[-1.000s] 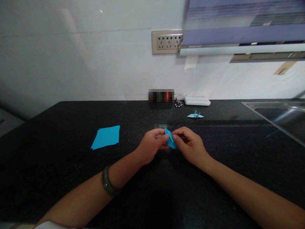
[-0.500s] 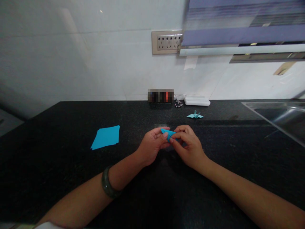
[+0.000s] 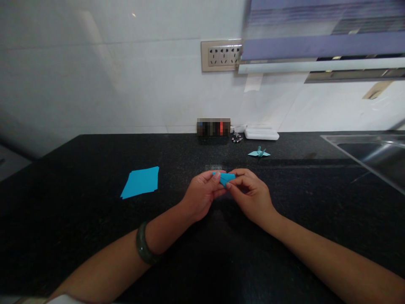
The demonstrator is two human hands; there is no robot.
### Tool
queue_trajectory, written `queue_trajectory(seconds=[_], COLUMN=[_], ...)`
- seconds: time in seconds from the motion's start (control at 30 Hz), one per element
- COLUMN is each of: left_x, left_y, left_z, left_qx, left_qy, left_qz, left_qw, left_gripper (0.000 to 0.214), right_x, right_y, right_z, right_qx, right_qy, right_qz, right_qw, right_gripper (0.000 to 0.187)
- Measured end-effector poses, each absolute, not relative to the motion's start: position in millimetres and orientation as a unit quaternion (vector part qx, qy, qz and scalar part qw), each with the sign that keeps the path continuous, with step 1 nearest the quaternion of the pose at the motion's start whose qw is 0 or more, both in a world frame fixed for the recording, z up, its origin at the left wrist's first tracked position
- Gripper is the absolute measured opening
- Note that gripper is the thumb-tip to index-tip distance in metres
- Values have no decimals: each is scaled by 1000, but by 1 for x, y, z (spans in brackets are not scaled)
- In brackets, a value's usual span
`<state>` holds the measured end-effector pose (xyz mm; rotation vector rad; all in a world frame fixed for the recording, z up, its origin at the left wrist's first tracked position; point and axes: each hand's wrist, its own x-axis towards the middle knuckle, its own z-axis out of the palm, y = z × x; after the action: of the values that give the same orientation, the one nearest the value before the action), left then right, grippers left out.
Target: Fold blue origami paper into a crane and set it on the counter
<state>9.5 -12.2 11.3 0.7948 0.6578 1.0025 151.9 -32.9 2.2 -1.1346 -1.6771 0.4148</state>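
Observation:
A small folded piece of blue paper (image 3: pixel 225 178) is held between my two hands, just above the dark countertop. My left hand (image 3: pixel 203 191) is closed on its left end, thumb on top and fingers beneath. The fingertips of my right hand (image 3: pixel 252 191) pinch its right end and lower corner. A crease line runs across the paper's upper face; its underside is hidden by my fingers. To the left lies a stack of blue paper sheets (image 3: pixel 141 182), slightly fanned. Behind my right hand stands a light blue-green origami crane (image 3: pixel 259 153) with its wings spread.
Against the wall are a dark box with a blurred front (image 3: pixel 213 127), a beaded ring (image 3: pixel 236 138) and a white flat case (image 3: pixel 261 134). A metal sink (image 3: pixel 376 152) is set into the countertop (image 3: pixel 95 228) at right. A socket panel (image 3: pixel 221 56) is on the wall.
The fingers of my right hand have shifted on the folded paper, so more of its right end shows. My left thumb has moved slightly left along it.

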Motion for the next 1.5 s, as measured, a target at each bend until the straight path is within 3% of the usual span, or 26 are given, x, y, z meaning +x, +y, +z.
queue_trajectory(seconds=[0.63,0.83,1.17,1.5], left_x=[5,3,5,5], left_y=[-9,-9,-12,-10], left_z=[13,17,12,13], left_qx=[484,525,489,528], left_qy=[398,408,378,400], left_qz=[427,398,378,377], left_qw=[651,633,689,647], left_gripper=[29,36,31,25], right_x=[158,162,155,155], right_y=[-28,-22,-26,-29], right_z=[11,9,14,13], right_qx=[-506,-501,-513,-504], right_qy=[-655,-673,-569,-554], right_qz=[237,352,448,476], right_qw=[508,415,461,461], right_gripper=[11,16,20,21])
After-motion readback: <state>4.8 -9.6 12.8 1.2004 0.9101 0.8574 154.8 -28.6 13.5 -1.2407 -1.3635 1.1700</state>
